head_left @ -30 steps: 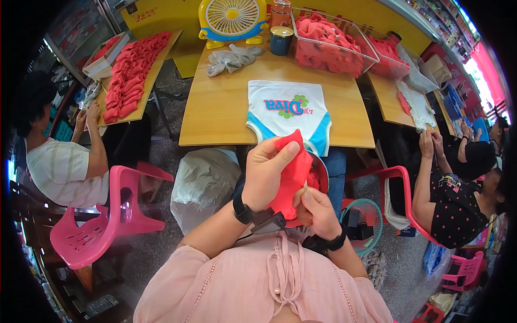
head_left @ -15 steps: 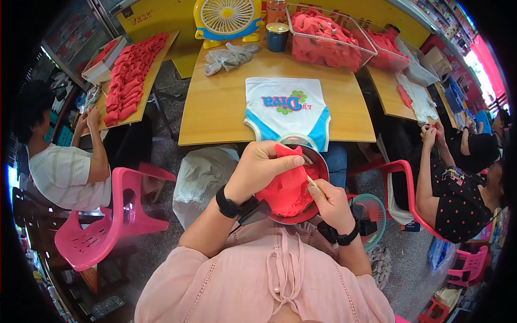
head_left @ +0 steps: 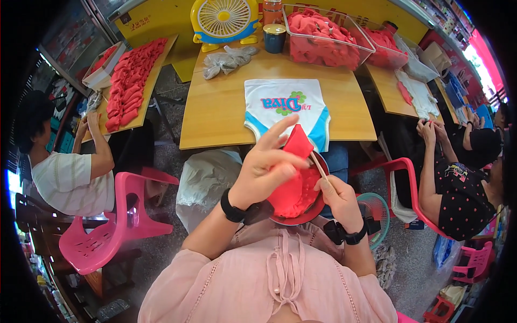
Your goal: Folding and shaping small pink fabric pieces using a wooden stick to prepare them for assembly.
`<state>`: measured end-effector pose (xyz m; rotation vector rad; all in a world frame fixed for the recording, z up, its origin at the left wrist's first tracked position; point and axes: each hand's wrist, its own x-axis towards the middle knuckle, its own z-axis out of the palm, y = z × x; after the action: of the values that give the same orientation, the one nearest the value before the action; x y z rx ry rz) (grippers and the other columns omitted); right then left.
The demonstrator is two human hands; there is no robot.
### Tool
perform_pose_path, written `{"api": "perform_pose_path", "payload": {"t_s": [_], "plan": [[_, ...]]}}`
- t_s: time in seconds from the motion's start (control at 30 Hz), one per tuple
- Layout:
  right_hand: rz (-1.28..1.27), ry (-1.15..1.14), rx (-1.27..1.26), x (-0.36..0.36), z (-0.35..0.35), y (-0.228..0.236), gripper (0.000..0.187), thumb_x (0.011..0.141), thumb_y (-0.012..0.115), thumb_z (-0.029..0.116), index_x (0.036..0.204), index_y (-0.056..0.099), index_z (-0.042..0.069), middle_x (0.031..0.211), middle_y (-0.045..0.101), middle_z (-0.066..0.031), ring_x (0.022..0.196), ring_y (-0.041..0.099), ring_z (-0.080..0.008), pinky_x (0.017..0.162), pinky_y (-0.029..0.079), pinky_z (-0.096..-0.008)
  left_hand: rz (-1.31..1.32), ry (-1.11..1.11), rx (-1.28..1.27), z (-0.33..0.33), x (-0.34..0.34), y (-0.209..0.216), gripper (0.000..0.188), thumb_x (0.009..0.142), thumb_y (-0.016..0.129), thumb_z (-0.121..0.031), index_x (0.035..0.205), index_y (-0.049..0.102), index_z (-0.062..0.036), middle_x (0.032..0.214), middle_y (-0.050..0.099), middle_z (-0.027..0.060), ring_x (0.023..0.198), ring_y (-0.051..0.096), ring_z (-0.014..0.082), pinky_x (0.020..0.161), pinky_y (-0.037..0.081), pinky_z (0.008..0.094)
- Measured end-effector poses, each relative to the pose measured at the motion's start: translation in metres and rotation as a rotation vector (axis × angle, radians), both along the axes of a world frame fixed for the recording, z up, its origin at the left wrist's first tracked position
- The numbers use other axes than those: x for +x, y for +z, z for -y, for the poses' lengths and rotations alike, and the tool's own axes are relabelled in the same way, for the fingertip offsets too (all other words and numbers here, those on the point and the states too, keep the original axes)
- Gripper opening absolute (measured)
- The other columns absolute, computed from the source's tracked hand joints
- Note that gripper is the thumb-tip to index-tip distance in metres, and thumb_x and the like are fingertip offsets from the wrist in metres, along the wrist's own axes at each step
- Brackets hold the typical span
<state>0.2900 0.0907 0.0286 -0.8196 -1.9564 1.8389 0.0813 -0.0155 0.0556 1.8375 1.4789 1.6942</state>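
My left hand (head_left: 265,166) is raised with its fingers spread apart, just left of a piece of red fabric (head_left: 285,196). Between thumb and fingers, my right hand (head_left: 340,200) pinches a thin, pale wooden stick (head_left: 319,164) that slants up to the left. Its tip meets the peaked upper end of the red fabric; how they join is too small to tell. Below, a round red bowl (head_left: 296,220) at my lap holds more red fabric, partly hidden by the piece and my hands. Beyond lies a white garment with blue edging (head_left: 281,107) on the table.
On the wooden table (head_left: 215,116) stand a yellow fan (head_left: 225,21), a dark lidded cup (head_left: 274,39), a grey plastic bag (head_left: 229,60) and a clear bin (head_left: 323,46) of red pieces. A white sack (head_left: 207,183) and a green basket (head_left: 381,215) flank me. Co-workers sit on both sides.
My left hand has let go of the red fabric, its fingers now spread. The fabric's upper end stands up in a peak at the stick. My right hand has moved slightly right, keeping the stick.
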Motion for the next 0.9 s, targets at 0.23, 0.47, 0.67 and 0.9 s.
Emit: {"api": "perform_pose_path", "payload": {"t_s": [0.23,0.47,0.67,0.9], "plan": [[-0.015,0.003,0.196,0.005,0.001,-0.003,0.027,0.1,0.053,0.024,0.093,0.062,-0.001,0.066,0.05,0.0002,0.059,0.042,-0.0057,0.053,0.035,-0.0233,0.93,-0.029,-0.464,-0.003,0.008,-0.016,0.021,0.092,0.066,-0.019,0.096,0.068,0.0011,0.088,0.066,0.0055,0.067,0.057,0.007,0.059,0.045,0.0208],[0.038,0.02,0.402,0.005,-0.002,0.004,0.025,0.099,0.055,0.021,0.095,0.061,-0.002,0.065,0.052,-0.0081,0.059,0.046,-0.0099,0.053,0.04,-0.0283,0.78,0.034,-0.476,-0.006,0.02,0.002,0.016,0.087,0.072,-0.017,0.089,0.069,-0.0006,0.07,0.06,-0.0032,0.056,0.048,0.0023,0.05,0.036,0.0181],[0.032,-0.067,0.198,0.006,-0.002,-0.007,0.024,0.099,0.055,0.02,0.094,0.061,-0.003,0.069,0.056,-0.0093,0.062,0.049,-0.0113,0.057,0.042,-0.0274,0.625,0.073,-0.528,-0.007,0.012,-0.006,0.019,0.086,0.072,-0.016,0.098,0.071,-0.0009,0.074,0.062,-0.004,0.059,0.048,0.0005,0.052,0.036,0.017],[0.072,0.152,0.291,0.011,-0.01,0.008,0.024,0.099,0.054,0.019,0.095,0.062,-0.003,0.071,0.058,-0.0099,0.064,0.05,-0.0114,0.06,0.043,-0.0264,0.662,-0.085,-0.472,-0.009,0.016,-0.002,0.021,0.086,0.072,-0.013,0.102,0.071,0.0002,0.08,0.064,-0.0037,0.067,0.052,0.0014,0.057,0.04,0.0175]]}}
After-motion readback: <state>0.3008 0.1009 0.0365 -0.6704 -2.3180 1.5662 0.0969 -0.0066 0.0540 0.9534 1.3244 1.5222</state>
